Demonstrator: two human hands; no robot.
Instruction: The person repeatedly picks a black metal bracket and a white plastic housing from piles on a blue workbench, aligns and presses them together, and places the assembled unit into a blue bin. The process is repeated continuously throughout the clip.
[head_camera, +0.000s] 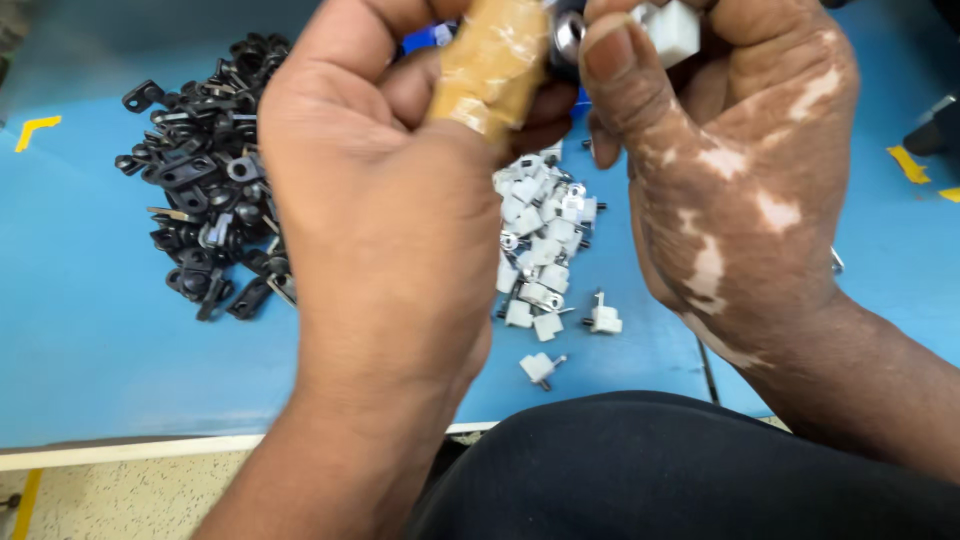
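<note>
Hands (390, 200) on tape-wrapped tool (490, 65)

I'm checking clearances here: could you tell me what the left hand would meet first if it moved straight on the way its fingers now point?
Probably the right hand: the left hand, gripping a tape-wrapped handle, points straight at it; depth is unclear.

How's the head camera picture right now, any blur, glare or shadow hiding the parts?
Head view: even lighting, soft shadows; both piles sharp, black brackets and white clips; left hand and right hand fill the frame, slightly soft, cropped at top; small glint on the metal piece.
</note>
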